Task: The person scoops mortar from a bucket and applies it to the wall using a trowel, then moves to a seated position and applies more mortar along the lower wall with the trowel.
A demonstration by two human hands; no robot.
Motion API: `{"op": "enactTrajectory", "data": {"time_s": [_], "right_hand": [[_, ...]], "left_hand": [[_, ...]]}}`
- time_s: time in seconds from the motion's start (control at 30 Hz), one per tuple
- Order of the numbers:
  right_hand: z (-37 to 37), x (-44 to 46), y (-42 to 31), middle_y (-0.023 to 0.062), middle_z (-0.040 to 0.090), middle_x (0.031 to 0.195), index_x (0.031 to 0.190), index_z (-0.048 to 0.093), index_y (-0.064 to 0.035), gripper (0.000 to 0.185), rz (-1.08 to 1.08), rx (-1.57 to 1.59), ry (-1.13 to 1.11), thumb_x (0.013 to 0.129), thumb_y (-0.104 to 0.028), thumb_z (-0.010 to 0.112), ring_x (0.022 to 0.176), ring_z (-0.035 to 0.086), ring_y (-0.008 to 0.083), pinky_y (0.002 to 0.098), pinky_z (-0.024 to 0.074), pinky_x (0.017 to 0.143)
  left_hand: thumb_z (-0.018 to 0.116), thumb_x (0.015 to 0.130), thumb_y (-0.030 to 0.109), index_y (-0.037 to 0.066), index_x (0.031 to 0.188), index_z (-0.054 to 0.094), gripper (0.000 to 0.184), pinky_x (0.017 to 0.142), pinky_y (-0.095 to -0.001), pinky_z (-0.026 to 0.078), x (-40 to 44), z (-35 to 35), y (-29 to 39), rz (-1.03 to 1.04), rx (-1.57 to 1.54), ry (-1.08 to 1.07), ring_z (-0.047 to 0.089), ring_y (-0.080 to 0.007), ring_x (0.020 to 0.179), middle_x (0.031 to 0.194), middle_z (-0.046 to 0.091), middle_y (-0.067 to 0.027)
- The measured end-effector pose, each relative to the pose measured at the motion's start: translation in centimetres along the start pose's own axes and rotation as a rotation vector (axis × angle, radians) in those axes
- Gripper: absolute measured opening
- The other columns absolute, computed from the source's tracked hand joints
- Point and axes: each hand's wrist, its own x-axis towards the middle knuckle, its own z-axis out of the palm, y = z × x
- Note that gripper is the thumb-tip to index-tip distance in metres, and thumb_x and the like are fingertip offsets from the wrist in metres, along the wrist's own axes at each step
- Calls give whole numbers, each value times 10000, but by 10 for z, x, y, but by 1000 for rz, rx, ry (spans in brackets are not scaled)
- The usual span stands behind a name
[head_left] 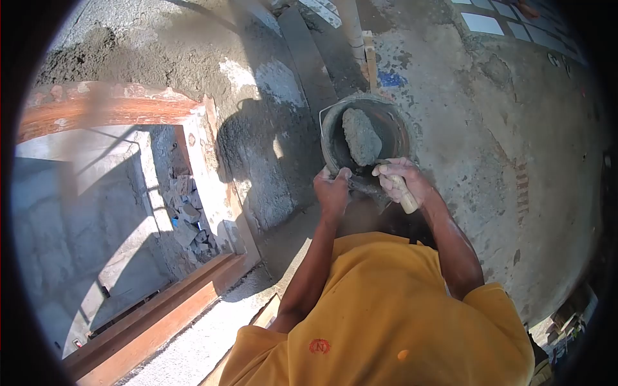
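A round bucket [400, 123] stands in front of my body, its inside dark and coated with grey mortar. My right hand [404, 180] is closed round the pale handle of a trowel [407, 201]. The trowel's blade lies over the bucket's opening and carries a heap of wet mortar [362, 136] that hides most of it. On the bucket's near left rim, my left hand [333, 188] grips the edge, thumb on top.
To the left is a wooden frame [212, 283] around an opening, with rubble [188, 225] behind it. Rough mortar covers the wall [148, 58] above. A pipe [349, 22] and a wooden strip [370, 61] stand beyond the bucket. Pale tiles [481, 24] show at top right.
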Motion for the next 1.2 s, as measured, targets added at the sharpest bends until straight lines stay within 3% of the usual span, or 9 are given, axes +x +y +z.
{"op": "enactTrajectory", "data": {"time_s": [0.13,0.47,0.53,0.6,0.63,0.83,0.97,1.13,1.2], "right_hand": [[22,24,-44,38,639,737,1107,710,11,225,-195,-3,22,988,-179,740,502,573,112,265,465,439],[141,202,-10,83,668,733,908,689,8,86,-1069,-656,1036,882,-51,745,617,625,212,389,489,593],[157,262,39,135,658,766,877,610,-7,251,-935,-1211,653,845,-136,823,752,669,319,473,535,713],[157,196,96,204,693,831,884,625,-22,239,-1008,-1016,188,876,-208,776,826,703,392,502,546,764],[156,146,90,237,711,854,881,646,-22,260,-516,-1174,-21,876,-257,756,857,717,451,528,553,761],[12,18,93,261,737,908,985,717,-9,270,-20,-1627,137,862,-248,746,902,729,480,553,590,817],[-11,50,22,235,763,1034,1019,738,-20,255,121,-1760,287,871,-227,736,1066,732,429,547,569,951],[-8,11,-25,208,772,1075,1031,759,-18,198,-249,-2158,39,886,-153,751,1094,735,401,517,536,991],[13,-7,-75,189,775,1087,1022,763,-22,180,-160,-2101,257,907,-156,730,1112,735,383,522,528,997]], "left_hand": [[713,917,60,45,1072,753,161,614,-266,493,-2,-51,-27,-170,-2,125,635,-82,712,884,724,5],[682,940,2,-39,1172,738,242,776,-306,548,-50,-118,-79,-321,-62,315,676,-127,863,1018,750,-37],[685,939,10,-37,1177,735,248,786,-309,551,-65,-113,-90,-355,-95,364,677,-132,875,1020,746,-37],[696,937,27,-34,1182,730,255,793,-313,556,-60,-117,-115,-391,-85,403,678,-136,882,1015,742,-37],[701,934,34,-30,1173,731,249,763,-311,551,-42,-118,-123,-346,-143,390,672,-130,855,1000,738,-35],[725,903,72,-2,1094,744,207,538,-305,445,-30,-85,-84,-379,69,302,584,-74,641,813,689,-9],[748,864,97,-45,935,748,159,625,-342,523,4,-43,-41,-18,410,43,631,-112,662,764,699,-25],[737,876,76,-58,1052,779,225,700,-354,546,43,12,60,83,408,-267,663,-121,720,793,758,-86],[736,879,68,-56,1095,786,254,711,-357,553,57,22,78,151,444,-329,672,-125,731,823,776,-99]]}}
